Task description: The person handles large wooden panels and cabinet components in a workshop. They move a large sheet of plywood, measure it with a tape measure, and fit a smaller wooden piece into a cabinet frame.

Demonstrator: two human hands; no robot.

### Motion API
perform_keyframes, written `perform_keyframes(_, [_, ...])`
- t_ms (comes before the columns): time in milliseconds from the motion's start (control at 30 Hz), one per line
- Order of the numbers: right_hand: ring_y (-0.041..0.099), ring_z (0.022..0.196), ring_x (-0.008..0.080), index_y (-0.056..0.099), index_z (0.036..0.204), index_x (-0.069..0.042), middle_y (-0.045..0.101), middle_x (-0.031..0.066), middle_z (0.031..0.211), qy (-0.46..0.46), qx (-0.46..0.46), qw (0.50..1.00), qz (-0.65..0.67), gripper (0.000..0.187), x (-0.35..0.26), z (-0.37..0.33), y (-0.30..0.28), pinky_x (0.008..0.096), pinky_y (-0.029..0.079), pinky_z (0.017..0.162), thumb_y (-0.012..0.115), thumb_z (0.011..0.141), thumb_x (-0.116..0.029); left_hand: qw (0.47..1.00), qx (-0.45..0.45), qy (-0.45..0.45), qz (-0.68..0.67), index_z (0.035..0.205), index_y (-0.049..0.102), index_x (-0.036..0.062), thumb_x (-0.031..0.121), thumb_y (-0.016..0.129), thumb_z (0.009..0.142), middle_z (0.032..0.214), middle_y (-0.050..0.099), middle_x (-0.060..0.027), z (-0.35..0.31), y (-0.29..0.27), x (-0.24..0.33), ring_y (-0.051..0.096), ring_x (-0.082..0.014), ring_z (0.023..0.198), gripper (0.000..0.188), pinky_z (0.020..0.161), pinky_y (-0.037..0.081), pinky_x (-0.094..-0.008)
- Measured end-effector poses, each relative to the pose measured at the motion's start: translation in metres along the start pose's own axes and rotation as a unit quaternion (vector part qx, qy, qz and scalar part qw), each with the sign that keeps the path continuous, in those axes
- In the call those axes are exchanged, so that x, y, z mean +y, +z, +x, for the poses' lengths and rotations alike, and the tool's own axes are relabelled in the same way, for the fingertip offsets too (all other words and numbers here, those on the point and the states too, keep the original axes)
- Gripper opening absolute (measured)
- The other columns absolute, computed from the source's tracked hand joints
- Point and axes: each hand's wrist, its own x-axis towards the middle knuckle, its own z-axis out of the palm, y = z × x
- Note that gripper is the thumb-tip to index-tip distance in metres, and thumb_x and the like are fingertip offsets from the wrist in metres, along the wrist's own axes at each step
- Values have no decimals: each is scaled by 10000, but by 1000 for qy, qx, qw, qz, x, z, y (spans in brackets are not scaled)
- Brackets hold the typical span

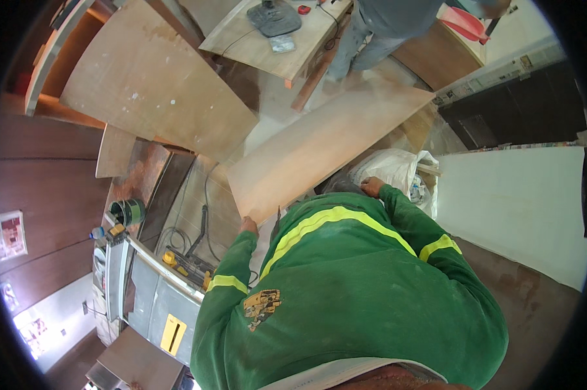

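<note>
A long, pale wooden board (332, 146) slants across the middle in front of me, its far end smeared by motion. My left hand (248, 225) is closed on the board's near left corner. My right hand (373, 186) is beside a white plastic sack (394, 168), below the board's right edge. Its fingers look curled, and whatever they may hold is hidden. A dark grey object (341, 184) lies just left of that hand, partly covered by my green sleeve and body.
A big wooden panel (157, 84) leans at the left. Behind the board, a person (397, 26) stands by a wooden table (254, 49). A yellow-and-black power tool (183, 261) and cables lie at lower left, near a green bucket (128, 212). A white panel (511, 201) stands right.
</note>
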Motion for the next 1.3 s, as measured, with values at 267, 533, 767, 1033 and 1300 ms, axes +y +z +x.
perform_keyframes(267, [671, 872, 315, 541, 1273, -53, 657, 172, 1106, 296, 23, 840, 453, 475, -59, 3, -66, 508, 554, 691, 586, 918, -364, 999, 5, -54, 7, 1321, 434, -30, 69, 546, 861, 1339, 473, -250, 0, -14, -20, 566, -385, 1179, 484, 963, 498, -452])
perform_keyframes(533, [656, 767, 230, 533, 1249, -20, 652, 138, 1020, 273, 111, 811, 506, 553, -8, 79, -156, 456, 520, 617, 594, 921, -461, 995, 11, -94, -37, 1336, 514, 27, 53, 580, 841, 1231, 594, -252, 5, -55, -14, 590, -405, 1138, 499, 953, 498, -449])
perform_keyframes(767, [658, 924, 277, 438, 1386, 0, 593, 188, 1150, 291, 120, 784, 534, 787, 43, 157, -214, 437, 534, 664, 632, 875, -566, 990, -7, -139, 24, 1353, 520, 56, 43, 644, 790, 1128, 631, -216, 24, -80, -26, 575, -399, 1137, 577, 953, 493, -435])
perform_keyframes(1033, [642, 1032, 323, 317, 1484, -20, 511, 232, 1294, 336, 183, 662, 645, 1007, 78, 209, -258, 496, 546, 774, 666, 798, -669, 992, 8, -110, 57, 1273, 596, 6, 54, 664, 741, 1071, 653, -241, 63, -144, -57, 635, -396, 1023, 538, 879, 514, -454])
perform_keyframes(1300, [624, 1103, 367, 295, 1502, -45, 457, 275, 1389, 318, 167, 652, 667, 972, 70, 299, -301, 539, 523, 871, 660, 823, -636, 991, -32, -128, 29, 1252, 633, 58, 107, 649, 774, 1013, 681, -231, 110, -181, -80, 661, -398, 931, 481, 802, 536, -467])
